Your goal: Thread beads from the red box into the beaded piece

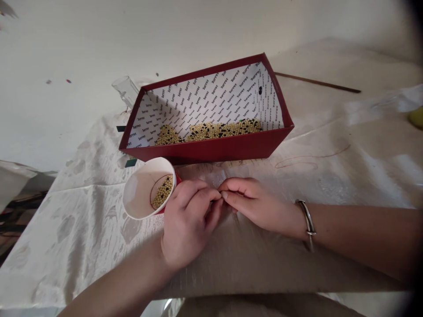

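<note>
My left hand [193, 220] is closed in a pinch beside a paper cup [134, 196]. My right hand [253, 202], a metal bangle [308, 220] on its wrist, is also pinched, and the fingertips of both hands meet. Whatever lies between them is too small to make out. Inside the tilted cup are yellow and black beads [162, 193], with a thin dark red line curving around them. Just beyond my hands stands a red box [211, 152] with a printed white lining, holding heaps of similar beads [224, 129].
A clear glass [125, 89] stands behind the box's left end. A thin brown stick [319, 82] reaches out from its right side. On the patterned tablecloth [92, 193], a loose reddish thread [297, 164] lies to the right. A yellow-green object [417, 118] shows at the right edge.
</note>
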`<state>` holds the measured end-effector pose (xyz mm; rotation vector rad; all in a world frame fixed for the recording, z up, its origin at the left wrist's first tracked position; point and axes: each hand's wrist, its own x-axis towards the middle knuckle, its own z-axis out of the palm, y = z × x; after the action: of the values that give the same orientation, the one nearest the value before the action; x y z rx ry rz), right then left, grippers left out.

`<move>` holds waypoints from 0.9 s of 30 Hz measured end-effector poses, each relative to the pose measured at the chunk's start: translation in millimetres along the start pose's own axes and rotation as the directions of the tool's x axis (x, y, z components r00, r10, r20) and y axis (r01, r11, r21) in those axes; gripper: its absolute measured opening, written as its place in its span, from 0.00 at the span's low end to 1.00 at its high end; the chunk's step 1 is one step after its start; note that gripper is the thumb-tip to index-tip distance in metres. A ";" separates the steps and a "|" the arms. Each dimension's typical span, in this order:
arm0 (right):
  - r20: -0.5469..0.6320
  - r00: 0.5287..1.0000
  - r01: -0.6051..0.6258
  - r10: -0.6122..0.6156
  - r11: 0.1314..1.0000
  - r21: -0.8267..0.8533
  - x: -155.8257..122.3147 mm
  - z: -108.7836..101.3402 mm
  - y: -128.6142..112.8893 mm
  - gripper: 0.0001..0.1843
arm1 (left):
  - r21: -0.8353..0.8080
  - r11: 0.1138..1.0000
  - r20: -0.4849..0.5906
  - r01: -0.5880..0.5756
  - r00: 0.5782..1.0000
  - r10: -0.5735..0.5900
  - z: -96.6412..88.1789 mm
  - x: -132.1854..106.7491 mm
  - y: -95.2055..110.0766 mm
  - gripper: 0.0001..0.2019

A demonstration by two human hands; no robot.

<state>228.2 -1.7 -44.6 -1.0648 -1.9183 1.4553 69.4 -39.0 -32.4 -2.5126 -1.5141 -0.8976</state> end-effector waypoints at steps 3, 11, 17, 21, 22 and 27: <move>-0.022 1.000 -0.003 0.003 1.000 -0.008 -0.5 -0.9 -0.3 0.09 | 0.005 1.000 0.001 0.020 1.000 -0.020 -0.8 -0.6 -0.6 0.05; -0.050 0.998 -0.049 0.049 0.999 0.007 -1.0 -3.2 -5.6 0.10 | 0.018 0.999 -0.019 0.047 0.999 -0.046 -1.2 -1.5 -0.5 0.03; 0.010 1.000 -0.030 0.029 0.999 0.029 -0.4 -1.8 -2.7 0.09 | -0.007 1.000 -0.003 0.018 1.000 -0.018 -1.8 -1.3 -0.4 0.05; 0.010 1.000 -0.028 0.028 0.998 0.060 -1.3 -2.0 -2.7 0.09 | -0.023 0.999 0.009 0.039 0.999 -0.039 -1.5 -1.0 -1.6 0.04; 0.012 0.999 -0.032 0.031 0.998 0.063 -1.5 -2.1 -2.9 0.09 | -0.023 0.999 0.009 0.041 0.999 -0.041 -1.3 -0.8 -1.8 0.04; 0.014 0.999 -0.043 0.042 0.997 0.068 -0.6 -2.6 -2.0 0.09 | -0.010 0.999 0.003 0.036 0.999 -0.036 -0.7 -0.3 -2.1 0.05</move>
<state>229.9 -1.0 -41.8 -1.0736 -1.8511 1.5424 67.2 -38.4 -32.5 -2.5020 -1.5641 -0.9092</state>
